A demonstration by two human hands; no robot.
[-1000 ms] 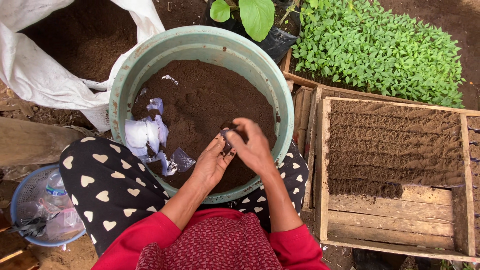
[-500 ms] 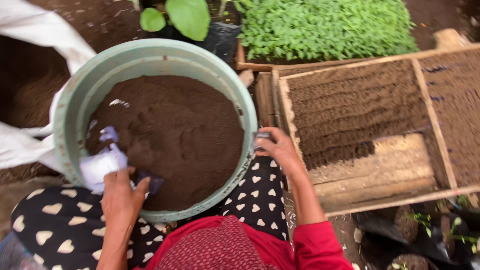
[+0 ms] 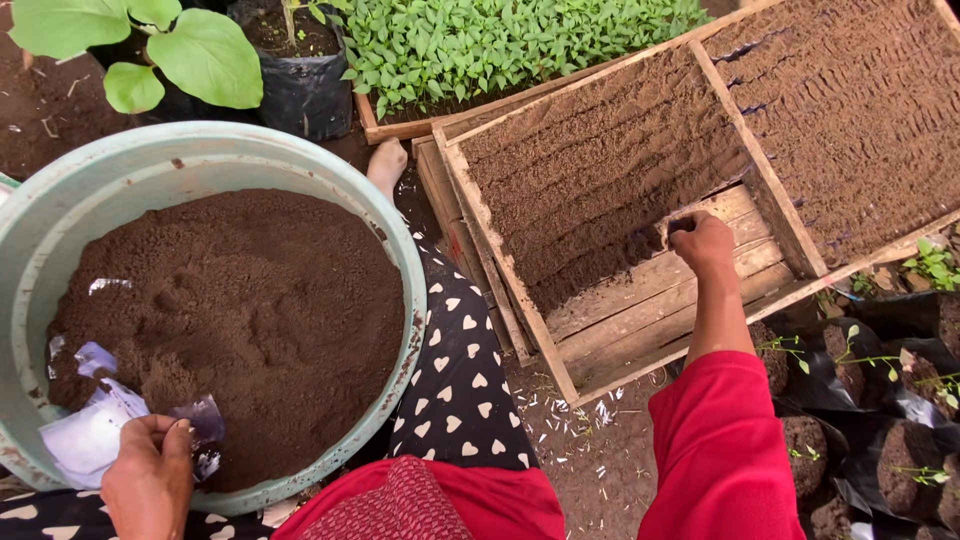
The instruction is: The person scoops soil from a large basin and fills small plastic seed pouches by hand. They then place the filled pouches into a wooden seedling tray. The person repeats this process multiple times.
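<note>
From the head camera, looking straight down, the person sits with 1 knee in heart-print trousers [image 3: 455,385] between a pale green basin [image 3: 405,260] heaped with dark potting soil [image 3: 240,310] and a slatted wooden tray [image 3: 640,310] partly packed with rows of filled soil bags [image 3: 590,170]. The right hand [image 3: 703,243] is stretched out to the tray, fingers curled down at the edge of the last row, apparently pressing a small dark bag into place; whether anything sits inside that grip I cannot tell, since the knuckles cover it. The left hand [image 3: 150,478] rests at the near rim of the basin, fingers loosely closed on a small clear plastic bag [image 3: 203,422], just beside a stack of white and clear bags [image 3: 85,440] lying on the soil. To my eye the risks are plain: with the eyes on the tray, the left hand works blind, and a careless pull could scatter the loose bags or tear the thin film. On the right, a bag set at the ragged end of the row has bare slats beside it and could tip and spill. The reaching sleeve [image 3: 725,440] also passes close over the seedling bags [image 3: 900,440] at the right, and could brush those thin stems
</note>
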